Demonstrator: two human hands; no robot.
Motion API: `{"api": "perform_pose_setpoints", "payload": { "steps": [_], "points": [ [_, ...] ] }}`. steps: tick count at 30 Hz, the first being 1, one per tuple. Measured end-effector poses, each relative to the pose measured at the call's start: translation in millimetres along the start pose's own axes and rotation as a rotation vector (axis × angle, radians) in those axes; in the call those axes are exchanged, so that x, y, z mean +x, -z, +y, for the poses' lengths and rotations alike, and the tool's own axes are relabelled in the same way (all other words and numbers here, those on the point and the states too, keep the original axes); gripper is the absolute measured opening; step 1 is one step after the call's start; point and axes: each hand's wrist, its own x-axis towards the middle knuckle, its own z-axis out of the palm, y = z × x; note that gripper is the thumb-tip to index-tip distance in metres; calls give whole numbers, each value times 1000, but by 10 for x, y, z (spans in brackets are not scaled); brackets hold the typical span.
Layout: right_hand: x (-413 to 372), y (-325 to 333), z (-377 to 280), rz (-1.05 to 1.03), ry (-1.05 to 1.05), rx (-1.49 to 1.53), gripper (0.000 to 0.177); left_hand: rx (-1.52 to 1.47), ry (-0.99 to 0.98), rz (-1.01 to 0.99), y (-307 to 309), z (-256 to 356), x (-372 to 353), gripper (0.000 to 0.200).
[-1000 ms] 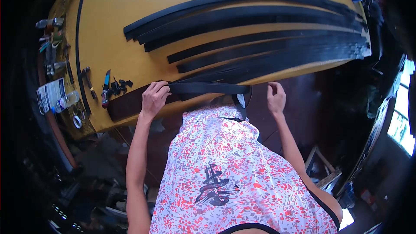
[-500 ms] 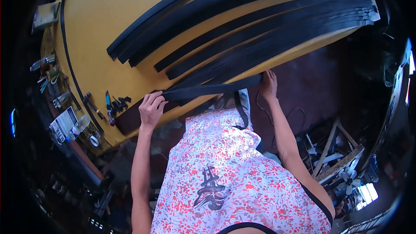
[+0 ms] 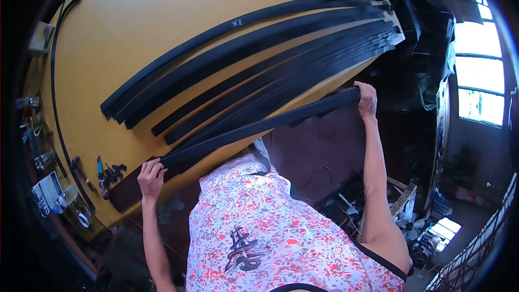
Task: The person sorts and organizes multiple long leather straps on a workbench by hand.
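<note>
A long black strip (image 3: 265,124) stretches at a slant along the front edge of the yellow table (image 3: 162,16). My left hand (image 3: 151,178) pinches its lower left end above the table edge. At its other end, beyond the table's edge, my right hand (image 3: 366,100) grips the strip with curled fingers. Behind it, several more black strips (image 3: 216,59) lie fanned out on the table, the farthest one marked "XL". Their right ends gather near the table's right corner.
A cutter (image 3: 100,168) with small black pieces (image 3: 114,173) and a hammer (image 3: 81,175) lie at the table's left. Beyond them are a bottle (image 3: 67,197), a tape roll (image 3: 84,220) and a thin black strip (image 3: 56,103). Wooden scraps (image 3: 403,200) stand at lower right.
My hands have moved farther apart, the right one outward, and the black strip between them is now extended longer and straighter. The view has turned to the right.
</note>
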Motion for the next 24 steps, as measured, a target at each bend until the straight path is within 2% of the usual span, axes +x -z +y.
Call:
{"api": "perform_pose_setpoints", "payload": {
  "steps": [7, 9, 11, 13, 14, 17, 18, 19, 21, 23, 24],
  "points": [
    [596, 904, 446, 65, 74, -214, 31, -21, 46, 38, 110, -427, -336, 20],
    [703, 1025, 378, -24, 307, -329, 36, -24, 76, 26, 163, -616, -468, 20],
    [752, 1058, 224, -55, 377, -250, 36, -14, 117, -11, 243, -797, -670, 21],
    [745, 1090, 255, -103, 339, -251, 33, 15, 160, -8, 324, -933, -801, 21],
    [736, 1114, 242, -132, 316, -249, 24, 35, 179, -9, 386, -1014, -906, 21],
    [688, 1238, 312, -42, 337, -321, 16, 52, 207, 24, 441, -1201, -1109, 22],
    [662, 1349, 282, -84, 278, -344, 12, 53, 224, 21, 441, -1291, -1195, 23],
    [631, 1566, 436, -25, 282, -385, 13, 20, 203, 50, 208, -1369, -1071, 23],
    [556, 1703, 562, -12, 277, -407, 15, 35, 213, 46, 229, -1486, -1188, 23],
    [599, 1810, 649, 75, 428, -486, 19, 43, 233, 41, 284, -1544, -1258, 23],
    [604, 1832, 651, 22, 402, -489, 21, 47, 234, 44, 292, -1570, -1296, 23]
  ]
}}
